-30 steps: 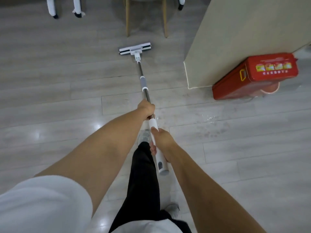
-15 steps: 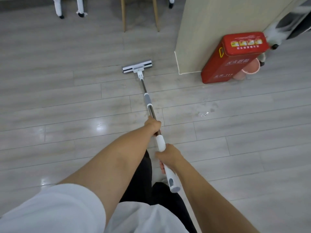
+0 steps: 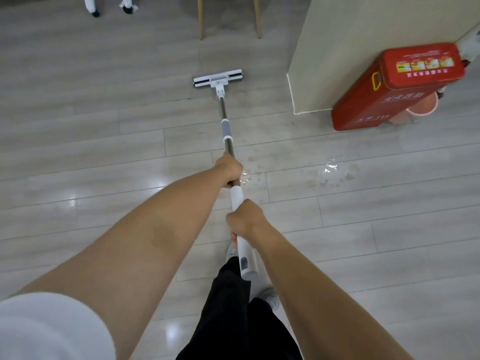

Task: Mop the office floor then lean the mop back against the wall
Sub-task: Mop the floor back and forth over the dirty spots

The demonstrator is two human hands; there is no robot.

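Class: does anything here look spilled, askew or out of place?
Yes: a glinting puddle of water lies on the grey plank floor, right of the steel-handled white flat mop, whose head rests beyond it.

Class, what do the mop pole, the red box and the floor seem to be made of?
Mop pole: probably polished metal, shiny silver. Red box: painted metal or plastic, glossy, unclear. Floor: grey wood-look planks, smooth, with seams and light reflections.

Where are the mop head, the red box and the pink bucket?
mop head [image 3: 218, 79], head view, white centre bracket
red box [image 3: 368, 110], head view, long side face
pink bucket [image 3: 418, 114], head view, rim beside the box
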